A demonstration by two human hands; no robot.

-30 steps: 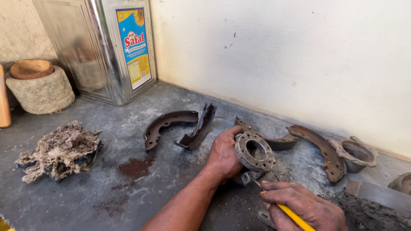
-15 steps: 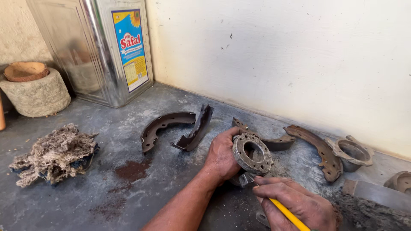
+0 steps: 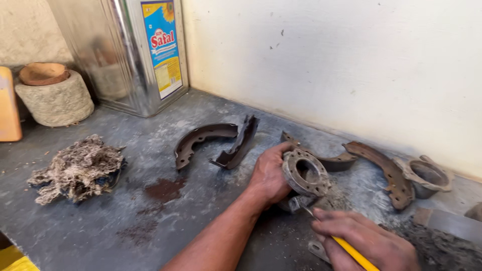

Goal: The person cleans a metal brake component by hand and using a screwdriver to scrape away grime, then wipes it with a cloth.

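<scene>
Two hands: ours, both gripping.
Left hand (image 3: 268, 173): clasps round rusty metal hub flange (image 3: 305, 172), propped on grey bench (image 3: 125, 200).
Right hand (image 3: 364, 241): we clench yellow-handled screwdriver (image 3: 351, 251), tip under flange.

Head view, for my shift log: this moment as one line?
left hand: grips round rusty metal hub | right hand: holds yellow-handled tool, tip by hub | grey worktop
</scene>
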